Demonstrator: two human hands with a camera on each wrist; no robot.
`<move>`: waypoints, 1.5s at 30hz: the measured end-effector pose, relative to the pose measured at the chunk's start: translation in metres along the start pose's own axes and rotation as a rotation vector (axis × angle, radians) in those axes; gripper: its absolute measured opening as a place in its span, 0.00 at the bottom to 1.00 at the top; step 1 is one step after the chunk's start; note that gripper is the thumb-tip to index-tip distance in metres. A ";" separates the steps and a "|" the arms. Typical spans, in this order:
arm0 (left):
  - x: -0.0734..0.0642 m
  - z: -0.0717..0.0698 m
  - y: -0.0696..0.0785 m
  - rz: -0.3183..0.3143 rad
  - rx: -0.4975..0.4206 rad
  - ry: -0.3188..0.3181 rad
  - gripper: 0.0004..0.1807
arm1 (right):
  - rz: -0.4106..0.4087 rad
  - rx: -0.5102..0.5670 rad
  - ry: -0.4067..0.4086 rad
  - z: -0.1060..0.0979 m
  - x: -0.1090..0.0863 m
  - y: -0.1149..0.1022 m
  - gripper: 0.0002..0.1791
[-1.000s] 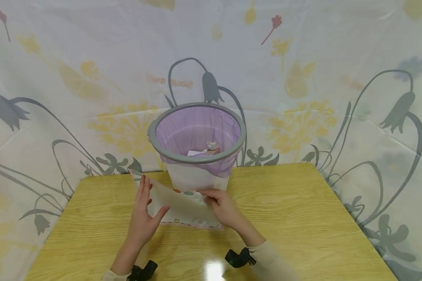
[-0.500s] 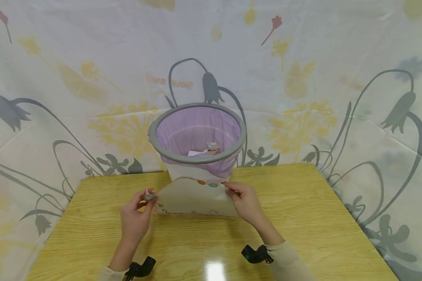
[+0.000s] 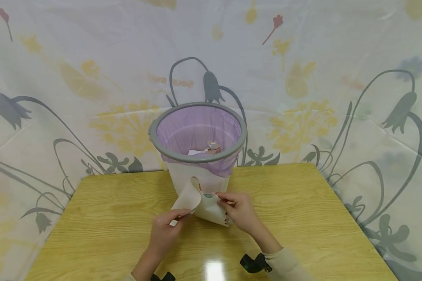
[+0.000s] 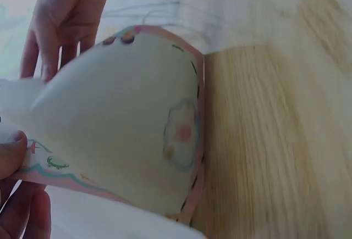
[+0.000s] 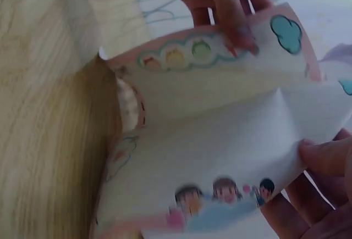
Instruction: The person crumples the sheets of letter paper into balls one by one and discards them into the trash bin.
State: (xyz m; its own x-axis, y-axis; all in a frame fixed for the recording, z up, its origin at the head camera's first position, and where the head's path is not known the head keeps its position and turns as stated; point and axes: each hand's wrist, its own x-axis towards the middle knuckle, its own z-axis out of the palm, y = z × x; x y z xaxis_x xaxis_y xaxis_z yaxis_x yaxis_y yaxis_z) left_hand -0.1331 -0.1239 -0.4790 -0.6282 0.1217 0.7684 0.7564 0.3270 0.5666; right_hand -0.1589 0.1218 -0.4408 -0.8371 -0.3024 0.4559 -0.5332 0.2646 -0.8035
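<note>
A sheet of paper (image 3: 211, 208) with a printed border is held upright and bent before a bin. My left hand (image 3: 167, 230) pinches its left side, which curls toward me. The fingers of my right hand (image 3: 240, 212) pinch the sheet's upper right part. In the left wrist view the paper (image 4: 132, 107) bows into a loose curve, its pink edge near the wooden surface. In the right wrist view, cartoon children, clouds and small animals show on the paper (image 5: 209, 112), which has a crease peak near my right thumb.
Right behind the sheet stands a white bin (image 3: 183, 173) with a grey rim (image 3: 197, 159) and a purple liner (image 3: 197, 121). Some crumpled scraps (image 3: 212, 147) lie inside it. A wood-grain table (image 3: 285, 210) bears the bin; a flower-patterned curtain (image 3: 302, 58) hangs behind.
My left hand, first spread flat against the sheet, has come to pinch its left side and moved right and toward me, curling the paper. My right hand has moved right, still pinching the sheet.
</note>
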 end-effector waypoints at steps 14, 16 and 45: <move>0.012 0.023 0.018 -0.071 -0.185 -0.189 0.12 | 0.158 0.265 -0.122 0.011 -0.011 -0.008 0.23; 0.011 0.023 0.015 -0.106 -0.208 -0.216 0.11 | 0.157 0.271 -0.104 0.013 -0.011 -0.008 0.22; 0.031 0.027 0.006 0.075 0.028 0.070 0.24 | -0.070 0.211 0.186 0.026 -0.006 -0.010 0.06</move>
State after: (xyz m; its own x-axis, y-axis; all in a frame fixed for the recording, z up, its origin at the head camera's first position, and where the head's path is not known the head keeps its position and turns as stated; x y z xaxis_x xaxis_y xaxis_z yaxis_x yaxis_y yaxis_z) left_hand -0.1527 -0.0926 -0.4597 -0.5551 0.0812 0.8278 0.7947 0.3455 0.4990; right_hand -0.1451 0.0967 -0.4452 -0.8177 -0.1353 0.5596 -0.5694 0.0469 -0.8207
